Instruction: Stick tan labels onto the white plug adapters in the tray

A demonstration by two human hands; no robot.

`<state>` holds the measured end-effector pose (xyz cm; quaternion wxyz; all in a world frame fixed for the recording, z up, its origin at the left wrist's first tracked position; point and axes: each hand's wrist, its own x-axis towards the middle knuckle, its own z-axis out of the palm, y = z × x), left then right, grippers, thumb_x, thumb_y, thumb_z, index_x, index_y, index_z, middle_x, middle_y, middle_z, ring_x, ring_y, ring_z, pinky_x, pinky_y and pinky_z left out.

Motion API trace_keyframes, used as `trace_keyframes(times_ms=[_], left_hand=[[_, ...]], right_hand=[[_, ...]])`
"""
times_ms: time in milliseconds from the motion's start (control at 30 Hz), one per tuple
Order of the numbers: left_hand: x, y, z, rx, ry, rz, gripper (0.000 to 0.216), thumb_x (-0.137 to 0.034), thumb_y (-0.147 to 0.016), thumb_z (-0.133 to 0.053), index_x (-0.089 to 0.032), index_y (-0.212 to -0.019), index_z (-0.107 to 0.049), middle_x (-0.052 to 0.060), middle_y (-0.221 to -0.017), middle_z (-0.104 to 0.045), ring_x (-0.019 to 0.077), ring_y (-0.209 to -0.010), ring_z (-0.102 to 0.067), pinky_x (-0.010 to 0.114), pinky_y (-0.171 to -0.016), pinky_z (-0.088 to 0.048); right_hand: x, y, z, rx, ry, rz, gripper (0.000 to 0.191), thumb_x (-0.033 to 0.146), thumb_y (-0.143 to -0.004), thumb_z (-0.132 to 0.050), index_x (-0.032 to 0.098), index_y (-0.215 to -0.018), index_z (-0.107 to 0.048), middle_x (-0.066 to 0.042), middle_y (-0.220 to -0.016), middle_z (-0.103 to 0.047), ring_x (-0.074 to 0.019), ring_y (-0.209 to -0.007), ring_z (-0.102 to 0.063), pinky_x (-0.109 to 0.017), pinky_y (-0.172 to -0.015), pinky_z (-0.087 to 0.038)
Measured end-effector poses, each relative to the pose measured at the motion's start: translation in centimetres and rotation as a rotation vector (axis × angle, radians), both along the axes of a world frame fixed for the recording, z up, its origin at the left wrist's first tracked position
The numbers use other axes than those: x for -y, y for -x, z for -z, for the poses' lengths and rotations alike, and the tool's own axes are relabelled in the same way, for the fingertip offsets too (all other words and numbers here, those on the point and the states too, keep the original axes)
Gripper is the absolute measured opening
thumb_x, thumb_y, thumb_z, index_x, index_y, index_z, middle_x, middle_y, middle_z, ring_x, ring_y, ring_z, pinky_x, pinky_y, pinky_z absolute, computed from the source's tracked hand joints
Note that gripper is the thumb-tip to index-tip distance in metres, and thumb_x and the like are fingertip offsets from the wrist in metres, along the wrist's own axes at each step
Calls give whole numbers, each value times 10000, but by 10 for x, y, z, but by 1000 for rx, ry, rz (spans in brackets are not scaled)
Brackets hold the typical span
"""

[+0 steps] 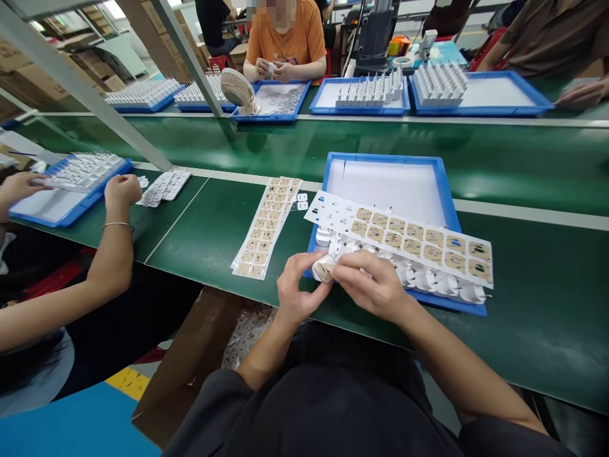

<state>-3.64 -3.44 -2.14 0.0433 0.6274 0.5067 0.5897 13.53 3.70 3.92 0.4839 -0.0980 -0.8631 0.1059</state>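
Observation:
A white plug adapter is pinched between the thumb and fingers of my left hand, its face turned up. On that face lies a tan sticker. The fingers of my right hand are closed in a pinch at the sticker's right edge; the fingertips partly hide it. Just beyond my hands, a sheet of tan stickers rests across several white plug adapters in a blue-rimmed tray. The left end of that sheet is bare of tan pieces.
More sticker sheets lie to the left on the green table, beside small white pieces. A co-worker's hand is at the left, near another blue tray. An open cardboard box stands below the table edge.

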Motion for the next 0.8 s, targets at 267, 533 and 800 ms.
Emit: trace_keyframes(times_ms=[267,533,800], left_hand=[[-22,111,17,293,195,-370,442,-243,-810,-765,-210,-1193,-547,107,-1224,-728,239,-1116,-719,366,-964,-571],[-68,306,16,184,338,-739,329,-52,-745,-773,-135,-977,-554,-21,-947,-566,111,-870,-524,298,-949,-465],[-68,355,29,260,418,-825,481,-22,-743,-821,-225,-742,-384,-82,-676,-421,133,-714,-435,366,-971,-474]], right_hand=[[73,43,67,658,342,-375,224,183,-1082,-431,165,-1131,-648,-80,-921,-738,-184,-818,-702,-266,-691,-523],[105,134,169,1084,527,-531,317,67,-882,-682,172,-1169,-768,-146,-1299,-746,-245,-1059,-765,-294,-869,-599],[91,85,130,994,634,-535,467,104,-981,-543,178,-1430,-648,-191,-1492,-626,-276,-1231,-711,-379,-1019,-584]])
